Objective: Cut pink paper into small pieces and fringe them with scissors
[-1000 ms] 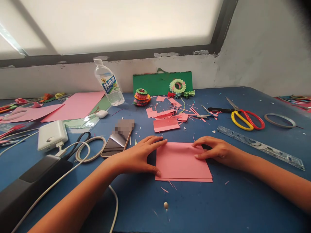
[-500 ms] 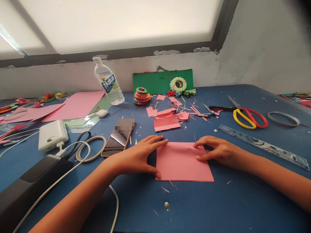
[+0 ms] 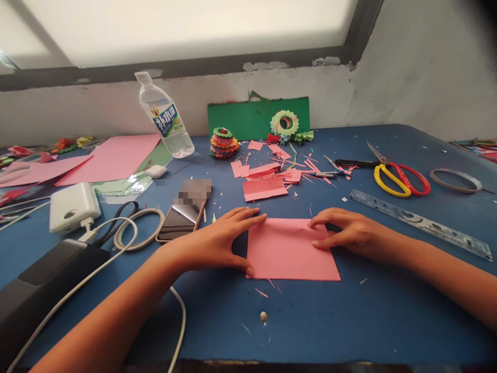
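Observation:
A pink sheet of paper (image 3: 291, 254) lies flat on the blue table in front of me. My left hand (image 3: 223, 238) rests at its left side, thumb on the lower left corner and forefinger on the upper left corner, the fingers spread wide. On the right side of the sheet, my right hand (image 3: 347, 233) touches the paper with thumb and forefinger, which are apart. Its other fingers are partly hidden behind. Just beyond the sheet lie a folded pink paper piece (image 3: 265, 188) and several pink scraps (image 3: 262, 170).
Scissors (image 3: 392, 178) and a clear ruler (image 3: 421, 224) lie on the right, with a tape ring (image 3: 455, 181) behind. To the left are a phone (image 3: 180, 220), a white charger (image 3: 73, 207), cables and a black device (image 3: 50, 280). A water bottle (image 3: 165, 122) and paper ornaments (image 3: 224, 143) stand farther back.
The whole scene sits slightly higher in the view, as the camera has tipped down a little. Both hands keep the same places on the pink paper.

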`<move>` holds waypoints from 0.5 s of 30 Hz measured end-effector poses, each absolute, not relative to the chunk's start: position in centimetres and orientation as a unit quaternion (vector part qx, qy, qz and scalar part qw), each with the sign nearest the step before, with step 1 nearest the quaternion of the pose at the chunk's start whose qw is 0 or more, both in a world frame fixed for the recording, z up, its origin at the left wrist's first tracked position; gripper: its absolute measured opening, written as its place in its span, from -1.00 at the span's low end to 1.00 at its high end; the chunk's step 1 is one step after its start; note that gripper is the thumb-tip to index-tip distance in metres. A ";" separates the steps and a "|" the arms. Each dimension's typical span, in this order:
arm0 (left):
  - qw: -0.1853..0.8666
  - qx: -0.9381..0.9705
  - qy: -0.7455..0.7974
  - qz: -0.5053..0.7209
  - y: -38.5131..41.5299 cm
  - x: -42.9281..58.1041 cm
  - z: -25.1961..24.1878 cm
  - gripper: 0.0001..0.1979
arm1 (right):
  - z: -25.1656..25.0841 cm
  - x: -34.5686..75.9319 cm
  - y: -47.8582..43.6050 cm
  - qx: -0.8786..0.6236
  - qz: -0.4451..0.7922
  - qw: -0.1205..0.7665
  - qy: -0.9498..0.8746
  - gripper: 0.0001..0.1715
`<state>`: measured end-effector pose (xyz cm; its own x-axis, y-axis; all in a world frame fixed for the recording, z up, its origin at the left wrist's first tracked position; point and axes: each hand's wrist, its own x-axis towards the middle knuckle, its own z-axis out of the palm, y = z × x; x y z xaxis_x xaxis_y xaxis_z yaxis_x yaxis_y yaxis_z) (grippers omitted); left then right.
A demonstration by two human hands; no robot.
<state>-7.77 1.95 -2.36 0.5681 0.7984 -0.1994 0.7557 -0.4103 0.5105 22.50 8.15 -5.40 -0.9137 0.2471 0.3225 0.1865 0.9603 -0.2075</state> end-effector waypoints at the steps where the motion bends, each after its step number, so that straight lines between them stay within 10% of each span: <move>1: 0.283 0.840 0.461 0.042 2.0 -7.8 -2.4 -0.13 | -5.3 22.5 8.1 -0.112 0.087 0.172 -0.975 -0.60; 15: 0.259 0.836 0.483 -0.001 1.8 -7.8 -2.2 -0.09 | -5.2 22.7 8.1 -0.114 0.077 0.137 -0.981 -0.63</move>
<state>-7.76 1.84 -2.23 0.5336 0.8075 -0.2516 0.8083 -0.3995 0.4324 22.67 8.10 -5.20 -0.9363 0.2449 0.2517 0.2029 0.9622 -0.1815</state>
